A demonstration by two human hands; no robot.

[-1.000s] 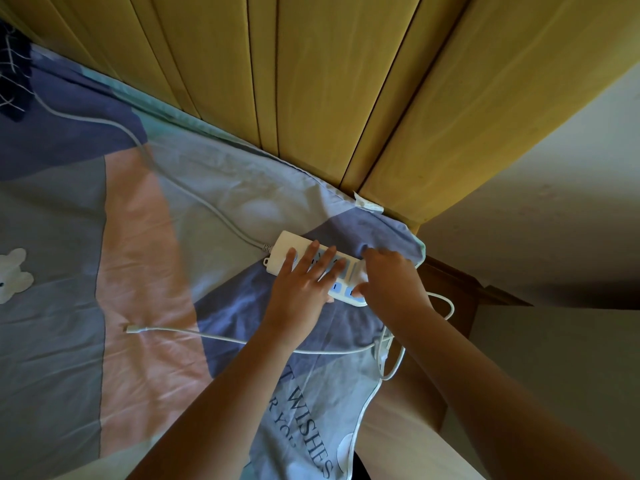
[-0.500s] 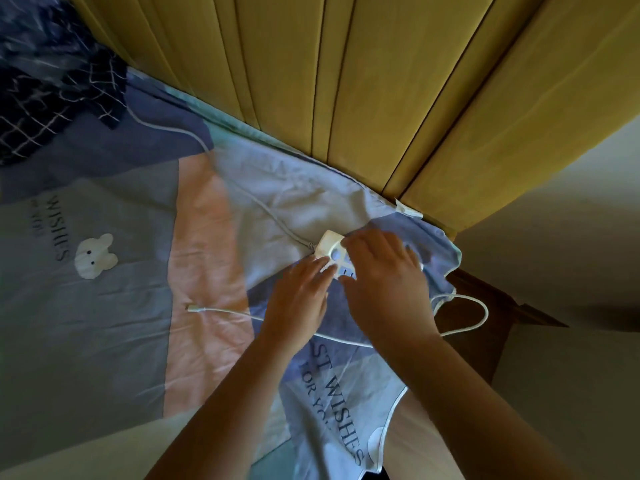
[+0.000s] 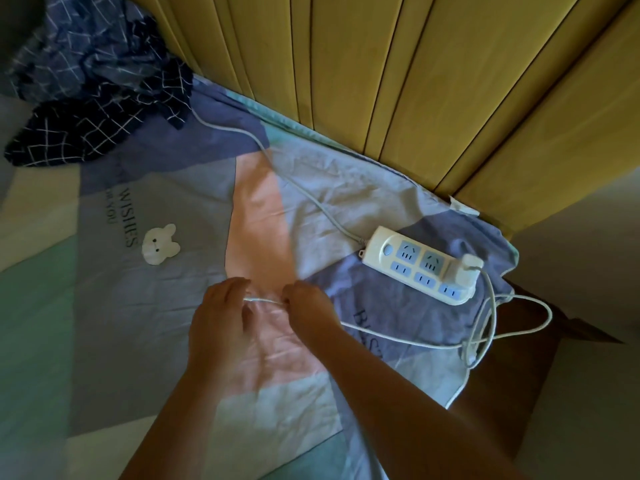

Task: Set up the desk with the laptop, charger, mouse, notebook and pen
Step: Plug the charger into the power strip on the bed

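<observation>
Head view: our white charger adapter (image 3: 465, 271) sits plugged into the cream power strip (image 3: 417, 265). Near the strip, on the patchwork bedsheet (image 3: 166, 306), our right hand (image 3: 308, 308) pinches the thin white charger cable (image 3: 398, 337), likely to gather it; left hand (image 3: 218, 317) hovers relaxed at its free end.

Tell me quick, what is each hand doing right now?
Left hand: fingers at the free end of the white charger cable; whether it grips cannot be told.
Right hand: pinches the same cable.
</observation>
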